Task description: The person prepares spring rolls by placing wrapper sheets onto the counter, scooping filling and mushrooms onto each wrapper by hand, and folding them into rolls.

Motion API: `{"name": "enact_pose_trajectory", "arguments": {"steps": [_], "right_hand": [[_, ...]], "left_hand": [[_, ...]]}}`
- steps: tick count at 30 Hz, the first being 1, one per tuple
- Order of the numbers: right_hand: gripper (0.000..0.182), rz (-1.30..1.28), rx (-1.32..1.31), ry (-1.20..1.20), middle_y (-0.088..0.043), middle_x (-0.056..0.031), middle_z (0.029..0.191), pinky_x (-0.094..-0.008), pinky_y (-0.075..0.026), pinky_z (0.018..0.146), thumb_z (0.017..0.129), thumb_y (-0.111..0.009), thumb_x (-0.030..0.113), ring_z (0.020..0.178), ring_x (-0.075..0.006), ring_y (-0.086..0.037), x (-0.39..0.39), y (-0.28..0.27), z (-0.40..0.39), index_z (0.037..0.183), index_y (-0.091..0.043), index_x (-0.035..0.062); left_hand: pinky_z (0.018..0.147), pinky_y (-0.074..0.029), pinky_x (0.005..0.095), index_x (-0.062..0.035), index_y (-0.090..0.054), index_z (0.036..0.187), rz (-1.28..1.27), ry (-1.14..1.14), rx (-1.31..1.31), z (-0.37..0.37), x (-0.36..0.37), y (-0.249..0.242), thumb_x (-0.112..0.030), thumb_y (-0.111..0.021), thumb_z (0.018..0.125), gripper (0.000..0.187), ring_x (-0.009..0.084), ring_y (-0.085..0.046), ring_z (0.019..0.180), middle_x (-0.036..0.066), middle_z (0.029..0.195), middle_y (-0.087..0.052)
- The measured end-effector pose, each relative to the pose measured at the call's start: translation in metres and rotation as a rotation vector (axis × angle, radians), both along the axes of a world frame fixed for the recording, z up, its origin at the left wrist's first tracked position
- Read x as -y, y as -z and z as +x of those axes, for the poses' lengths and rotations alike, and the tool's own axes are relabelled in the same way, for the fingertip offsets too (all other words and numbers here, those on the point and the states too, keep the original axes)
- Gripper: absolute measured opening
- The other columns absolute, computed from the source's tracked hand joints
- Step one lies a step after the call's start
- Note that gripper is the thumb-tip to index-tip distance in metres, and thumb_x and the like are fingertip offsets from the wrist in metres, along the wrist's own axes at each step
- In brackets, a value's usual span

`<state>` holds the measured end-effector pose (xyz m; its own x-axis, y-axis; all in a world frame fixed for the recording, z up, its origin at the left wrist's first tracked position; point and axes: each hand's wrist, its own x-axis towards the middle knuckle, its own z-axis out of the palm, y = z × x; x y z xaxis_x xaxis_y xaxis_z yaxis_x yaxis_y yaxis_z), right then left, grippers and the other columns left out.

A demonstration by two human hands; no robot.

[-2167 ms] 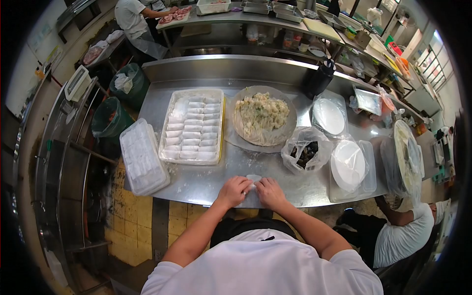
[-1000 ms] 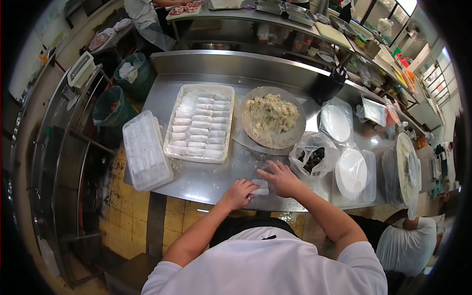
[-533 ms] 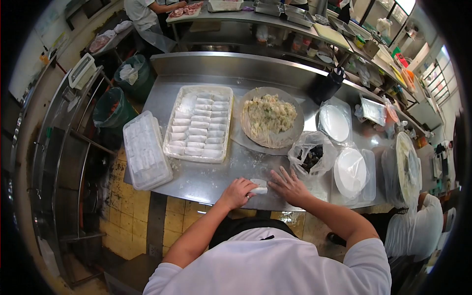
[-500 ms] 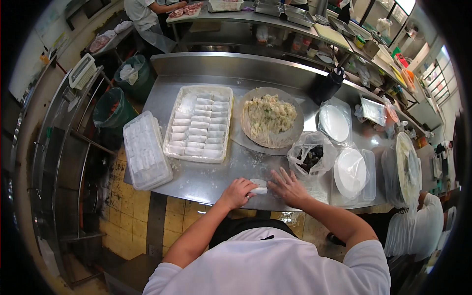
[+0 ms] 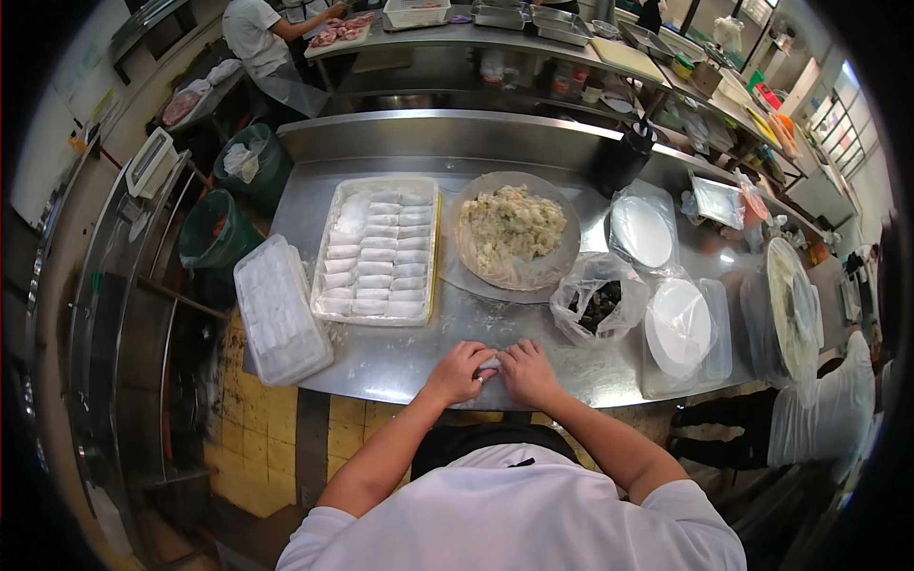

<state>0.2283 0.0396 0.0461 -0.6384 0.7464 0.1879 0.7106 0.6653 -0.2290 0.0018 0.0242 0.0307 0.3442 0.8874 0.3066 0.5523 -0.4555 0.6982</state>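
Note:
At the table's near edge, my left hand (image 5: 459, 372) and my right hand (image 5: 529, 374) are closed around the two ends of a small white roll (image 5: 489, 364), which their fingers mostly hide. Ahead of them is a tray (image 5: 373, 317) of white, floury rolls laid in columns. To its right, a round dish (image 5: 567, 269) carries a pale, chunky filling (image 5: 511, 226) flecked with green. A clear plastic bag (image 5: 624, 322) with dark pieces inside lies to the right of my right hand.
A lidded container (image 5: 282, 314) leans by the tray. White oval plates (image 5: 677, 328) in plastic and a black bottle (image 5: 624, 160) stand on the right. Green bins (image 5: 216, 231) are at the left. Other people work at the far counter (image 5: 457, 43) and at the right (image 5: 821, 409).
My right hand has moved left from lying spread on the table and now grips the roll's right end. My left hand stays on the roll. The view has shifted slightly.

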Motion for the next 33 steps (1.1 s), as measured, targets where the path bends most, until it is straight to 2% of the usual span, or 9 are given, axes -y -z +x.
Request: {"name": "enact_pose_trajectory", "arguments": {"steps": [5,12,18,21,24,25,28,31,33], "right_hand": [[0.041,-0.048,0.008,0.077,-0.067,-0.0143,0.126,-0.0535,-0.045,0.109,0.093,-0.075,0.024,0.122,-0.0365,-0.06,-0.012,0.003,-0.001,0.13,-0.07,0.0083],[0.062,-0.105,0.07,0.082,-0.063,-0.018,0.134,-0.055,-0.044,0.114,0.091,-0.079,0.027,0.126,-0.0394,-0.059,-0.015,-0.017,-0.011,0.147,-0.06,0.0085],[0.063,-0.324,0.019,0.069,-0.071,-0.0208,0.126,-0.0525,-0.048,0.114,0.088,-0.08,0.02,0.12,-0.0408,-0.067,-0.032,-0.013,-0.021,0.146,-0.061,0.0039],[0.061,-0.636,-0.347,0.254,-0.074,-0.0234,0.128,-0.0487,-0.054,0.109,0.088,-0.078,0.013,0.118,-0.0397,-0.072,-0.04,-0.018,-0.033,0.145,-0.064,-0.0008],[0.059,-0.702,-0.551,0.246,-0.074,-0.0247,0.132,-0.0417,-0.057,0.106,0.089,-0.077,0.012,0.12,-0.0345,-0.074,-0.072,-0.052,-0.071,0.145,-0.065,-0.0034],[0.053,-0.645,-0.664,0.193,-0.078,-0.0215,0.123,-0.0378,-0.058,0.099,0.088,-0.076,0.011,0.111,-0.0272,-0.076,-0.089,-0.05,-0.092,0.139,-0.069,-0.0046],[0.045,-0.769,-0.614,0.143,-0.08,-0.0195,0.109,-0.0383,-0.059,0.091,0.087,-0.073,0.009,0.101,-0.0273,-0.077,-0.144,-0.099,-0.155,0.13,-0.074,-0.006],[0.038,-0.737,-0.607,0.143,-0.08,-0.0077,0.098,-0.0317,-0.057,0.081,0.087,-0.075,0.009,0.09,-0.014,-0.071,-0.189,-0.13,-0.224,0.122,-0.076,-0.0066],[0.041,-0.635,-0.581,0.116,-0.08,-0.0175,0.101,-0.0379,-0.058,0.086,0.085,-0.074,0.011,0.094,-0.0254,-0.076,-0.231,-0.105,-0.265,0.123,-0.077,-0.0043]], "left_hand": [[0.098,-0.053,0.0475,-0.0135,-0.079,0.122,0.106,-0.089,-0.062,0.005,-0.01,0.015,-0.024,-0.077,0.097,0.027,0.0349,-0.066,0.116,0.011,0.124,-0.071],[0.103,-0.051,0.0484,-0.0086,-0.074,0.13,0.09,-0.215,-0.069,-0.008,-0.01,0.008,-0.024,-0.075,0.098,0.036,0.0354,-0.064,0.12,0.012,0.13,-0.07],[0.108,-0.049,0.0506,-0.0064,-0.069,0.134,0.099,-0.438,-0.077,-0.054,0.027,0.016,-0.026,-0.077,0.096,0.043,0.0357,-0.063,0.124,0.013,0.133,-0.069],[0.109,-0.048,0.0514,-0.0067,-0.068,0.133,0.105,-0.49,-0.081,-0.07,0.037,0.016,-0.026,-0.077,0.095,0.044,0.0352,-0.063,0.125,0.013,0.133,-0.068],[0.109,-0.048,0.051,-0.0063,-0.068,0.131,0.125,-0.491,-0.083,-0.07,0.038,0.017,-0.026,-0.078,0.094,0.044,0.0347,-0.064,0.125,0.012,0.133,-0.069],[0.109,-0.048,0.0505,-0.006,-0.069,0.131,0.133,-0.49,-0.096,-0.069,0.037,0.016,-0.026,-0.078,0.093,0.044,0.0347,-0.065,0.123,0.012,0.133,-0.069],[0.108,-0.049,0.0496,-0.006,-0.069,0.128,0.154,-0.488,-0.088,-0.07,0.036,0.019,-0.025,-0.079,0.09,0.043,0.034,-0.066,0.121,0.011,0.131,-0.069],[0.108,-0.049,0.0493,-0.0059,-0.069,0.128,0.166,-0.492,-0.089,-0.07,0.035,0.018,-0.024,-0.079,0.09,0.043,0.0325,-0.066,0.121,0.011,0.13,-0.069],[0.108,-0.049,0.0492,-0.0059,-0.069,0.129,0.17,-0.493,-0.076,-0.071,0.037,0.021,-0.024,-0.078,0.09,0.044,0.0323,-0.066,0.121,0.011,0.129,-0.07]]}}
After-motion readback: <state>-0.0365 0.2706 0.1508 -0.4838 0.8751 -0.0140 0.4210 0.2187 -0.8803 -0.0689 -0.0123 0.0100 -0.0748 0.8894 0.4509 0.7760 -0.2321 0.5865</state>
